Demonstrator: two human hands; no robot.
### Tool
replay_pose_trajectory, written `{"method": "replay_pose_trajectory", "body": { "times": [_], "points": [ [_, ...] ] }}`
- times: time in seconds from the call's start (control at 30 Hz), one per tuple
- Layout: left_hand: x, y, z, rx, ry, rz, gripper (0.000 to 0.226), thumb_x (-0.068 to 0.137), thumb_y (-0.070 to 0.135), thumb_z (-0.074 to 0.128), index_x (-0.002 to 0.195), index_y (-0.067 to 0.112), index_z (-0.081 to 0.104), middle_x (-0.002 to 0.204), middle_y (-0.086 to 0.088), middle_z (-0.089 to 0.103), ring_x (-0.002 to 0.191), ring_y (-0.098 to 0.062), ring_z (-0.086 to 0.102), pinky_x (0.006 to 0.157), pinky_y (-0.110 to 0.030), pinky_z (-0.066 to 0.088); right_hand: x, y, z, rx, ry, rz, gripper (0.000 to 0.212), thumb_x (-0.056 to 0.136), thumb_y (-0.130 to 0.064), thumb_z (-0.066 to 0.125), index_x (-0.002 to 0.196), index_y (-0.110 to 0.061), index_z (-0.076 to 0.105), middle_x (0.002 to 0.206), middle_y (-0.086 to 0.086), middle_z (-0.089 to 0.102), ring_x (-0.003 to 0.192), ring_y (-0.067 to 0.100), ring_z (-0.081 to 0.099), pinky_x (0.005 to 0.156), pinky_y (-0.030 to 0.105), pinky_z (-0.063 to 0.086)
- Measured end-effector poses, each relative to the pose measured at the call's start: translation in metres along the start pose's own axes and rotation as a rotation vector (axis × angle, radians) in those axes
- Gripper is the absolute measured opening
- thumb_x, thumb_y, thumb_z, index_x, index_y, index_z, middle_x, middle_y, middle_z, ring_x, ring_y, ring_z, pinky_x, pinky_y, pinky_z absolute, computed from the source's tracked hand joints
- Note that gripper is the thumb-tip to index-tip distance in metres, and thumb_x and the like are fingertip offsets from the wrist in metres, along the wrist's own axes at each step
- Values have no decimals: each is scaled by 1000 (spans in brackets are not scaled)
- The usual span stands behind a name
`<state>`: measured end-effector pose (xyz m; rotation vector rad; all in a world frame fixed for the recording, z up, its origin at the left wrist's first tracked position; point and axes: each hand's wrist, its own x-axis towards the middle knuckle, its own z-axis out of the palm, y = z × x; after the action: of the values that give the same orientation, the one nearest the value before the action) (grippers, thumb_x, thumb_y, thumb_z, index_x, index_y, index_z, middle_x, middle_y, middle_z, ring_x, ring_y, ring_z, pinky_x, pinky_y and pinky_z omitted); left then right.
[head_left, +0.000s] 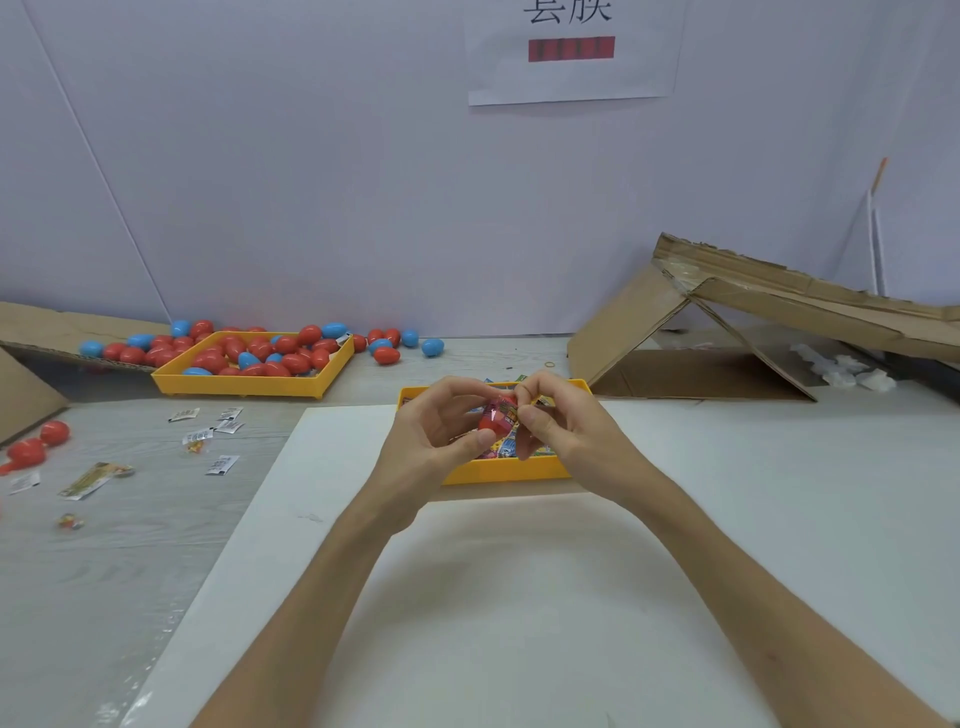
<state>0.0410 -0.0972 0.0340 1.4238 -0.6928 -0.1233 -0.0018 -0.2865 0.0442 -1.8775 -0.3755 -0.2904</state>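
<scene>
The left hand (431, 434) grips a red egg capsule (493, 422) just above the near yellow tray (498, 472), the right hand (569, 431) pinches a printed wrapper (508, 413) at its top, so this unit appears mid-process, with the far tray (249, 387) of capsules probably outstanding.

This is a small hand-packing workstation in a workshop, as shown by bare white partition walls (311, 182) with a printed paper sign (571, 78) at the top, a yellow tray (234, 387) heaped with plastic eggs (296, 362) at left, a packet tray (498, 470) in the centre and a cut-open cardboard box (623, 322) at right.
</scene>
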Motion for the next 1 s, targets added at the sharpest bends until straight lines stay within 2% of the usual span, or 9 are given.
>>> {"method": "replay_pose_trajectory", "body": {
  "times": [0.1, 0.17, 0.23, 0.4, 0.5, 0.6, 0.7, 0.8, 1.0],
  "points": [
    [0, 0, -2, -15, 13, -3, 37, 84, 5, 77, 116, 20, 65, 116, 2, 74, 112, -18, 69, 84, -24, 57, 1, 0, -1, 49, 15, 7, 13, 102, -4, 54, 91, -12, 54, 75, 7, 64, 67, 16, 66, 68, 27, 54],
    [0, 0, -2, -37, 15, -10, 43, 82, 9, 80, 119, 21, 64, 118, -1, 74, 113, -20, 69, 85, -28, 58, 1, -1, -6, 120, 26, 1, 5, 99, -6, 58, 102, -10, 59, 84, 6, 65, 71, 18, 68, 68, 31, 57],
    [0, 1, 0, -39, 15, -11, 45, 80, 9, 79, 120, 22, 64, 118, -1, 74, 113, -22, 69, 85, -30, 59, 2, -3, -9, 142, 58, -27, 17, 97, -6, 61, 113, -11, 62, 93, 4, 65, 75, 22, 71, 69, 35, 60],
    [-1, 1, 4, -13, 64, 10, 44, 80, 3, 80, 114, 29, 70, 111, 4, 76, 106, -17, 72, 78, -24, 58, 2, -2, -1, 132, 130, -53, 17, 89, -3, 72, 102, -14, 68, 97, 11, 71, 84, 27, 76, 76, 34, 61],
    [-1, 3, 6, -27, 97, 7, 40, 74, 16, 83, 110, 32, 74, 110, 6, 76, 105, -15, 72, 75, -21, 58, 1, -2, 3, 146, 176, -61, 22, 88, -5, 75, 107, -12, 68, 99, 10, 73, 81, 25, 76, 76, 36, 62],
    [-1, 4, 7, -53, 147, 12, 45, 68, 25, 83, 112, 28, 73, 109, 6, 76, 105, -13, 71, 75, -20, 57, 0, -2, 7, 102, 257, -106, 24, 85, -5, 78, 106, -11, 69, 103, 11, 71, 82, 21, 75, 75, 34, 59],
    [-1, 3, 8, -60, 182, 13, 49, 67, 27, 84, 115, 28, 72, 111, 7, 75, 106, -13, 71, 76, -20, 57, -2, 0, 16, -21, 279, -216, 22, 85, -4, 78, 105, -9, 74, 104, 5, 69, 91, 18, 73, 80, 32, 59],
    [-2, 3, 11, -57, 209, 12, 45, 68, 28, 83, 112, 30, 72, 107, 11, 76, 102, -10, 72, 74, -19, 57, -5, 3, 24, -170, 365, -327, 21, 87, -7, 74, 108, -10, 76, 104, 1, 71, 98, 11, 69, 81, 22, 58],
    [-4, 2, 16, -43, 245, 34, 42, 69, 27, 82, 110, 26, 71, 102, 10, 76, 99, -10, 72, 71, -19, 57, -5, 11, 35, -234, 499, -377, 21, 87, -4, 73, 108, -8, 77, 105, 2, 71, 103, -1, 65, 80, 11, 52]
  ]
}}
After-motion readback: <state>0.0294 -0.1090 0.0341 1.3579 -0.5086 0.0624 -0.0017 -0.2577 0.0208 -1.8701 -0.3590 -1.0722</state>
